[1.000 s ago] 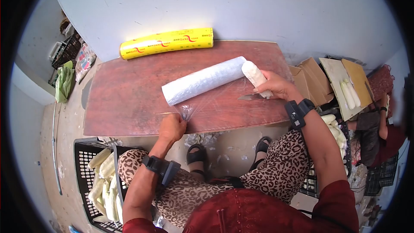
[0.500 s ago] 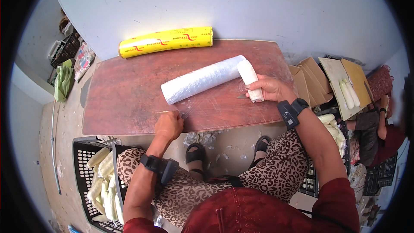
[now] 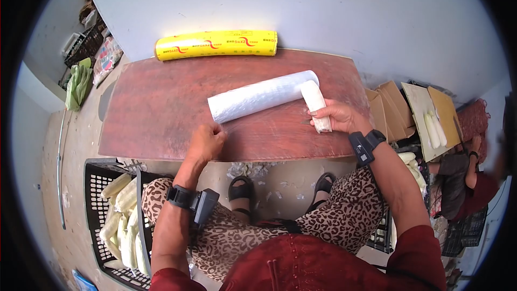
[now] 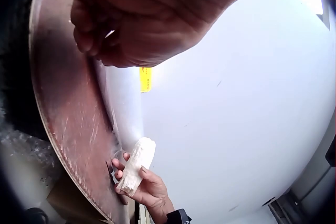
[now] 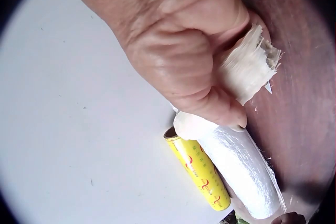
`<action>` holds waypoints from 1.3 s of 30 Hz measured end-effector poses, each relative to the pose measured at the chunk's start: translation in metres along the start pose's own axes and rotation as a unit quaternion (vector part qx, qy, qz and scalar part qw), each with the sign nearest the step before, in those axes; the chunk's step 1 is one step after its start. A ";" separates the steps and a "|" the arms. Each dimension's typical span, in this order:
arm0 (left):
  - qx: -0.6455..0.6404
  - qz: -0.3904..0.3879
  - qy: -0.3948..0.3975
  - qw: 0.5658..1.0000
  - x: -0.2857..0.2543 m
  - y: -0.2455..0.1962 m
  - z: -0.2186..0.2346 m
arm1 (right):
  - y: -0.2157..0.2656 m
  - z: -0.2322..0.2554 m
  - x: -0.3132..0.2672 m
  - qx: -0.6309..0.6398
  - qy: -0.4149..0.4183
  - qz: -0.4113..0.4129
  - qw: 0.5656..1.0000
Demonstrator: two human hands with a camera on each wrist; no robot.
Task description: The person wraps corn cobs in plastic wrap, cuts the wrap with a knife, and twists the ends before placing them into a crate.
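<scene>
Since the film roll point(image 3: 258, 97) lies slantwise on the table point(image 3: 156, 99), beyond the left hand point(image 3: 207, 143), I judge from my distant post that it is put so for easy reach. I see the right hand point(image 3: 342, 117) grasping the pale stalk point(image 3: 312, 98) by its cut-end half, which leaves the tip uncovered at the roll's right end. That left hand is curled and seems to pinch clear film point(image 5: 271, 174)

Over the reddish-brown worktop point(image 3: 145, 110) we see a cream-white vegetable point(image 3: 314, 102) and a whitish film roll point(image 3: 261, 97); at its far edge, a red-printed yellow roll point(image 3: 216, 45); before it, leopard-print trousers point(image 3: 344, 210).
</scene>
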State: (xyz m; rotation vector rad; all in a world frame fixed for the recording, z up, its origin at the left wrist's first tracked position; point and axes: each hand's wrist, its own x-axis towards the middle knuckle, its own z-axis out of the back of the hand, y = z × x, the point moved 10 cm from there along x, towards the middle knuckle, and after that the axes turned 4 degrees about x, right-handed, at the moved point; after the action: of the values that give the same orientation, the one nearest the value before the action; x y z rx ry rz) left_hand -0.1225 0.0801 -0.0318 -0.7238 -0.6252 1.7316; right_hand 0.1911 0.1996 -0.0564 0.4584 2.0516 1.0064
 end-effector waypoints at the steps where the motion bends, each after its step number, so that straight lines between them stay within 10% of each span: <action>1: 0.002 -0.002 -0.002 1.000 0.000 -0.002 0.001 | 0.000 0.000 0.000 -0.001 -0.001 0.003 1.000; 39: 0.181 0.026 0.043 0.982 -0.001 0.010 -0.015 | 0.013 0.028 -0.038 -0.075 -0.067 0.027 0.995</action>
State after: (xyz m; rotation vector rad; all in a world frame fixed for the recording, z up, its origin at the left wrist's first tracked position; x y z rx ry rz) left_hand -0.1180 0.0771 -0.0488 -0.5574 -0.2235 1.7890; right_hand 0.2364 0.1985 -0.0372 0.4905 1.8383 1.1226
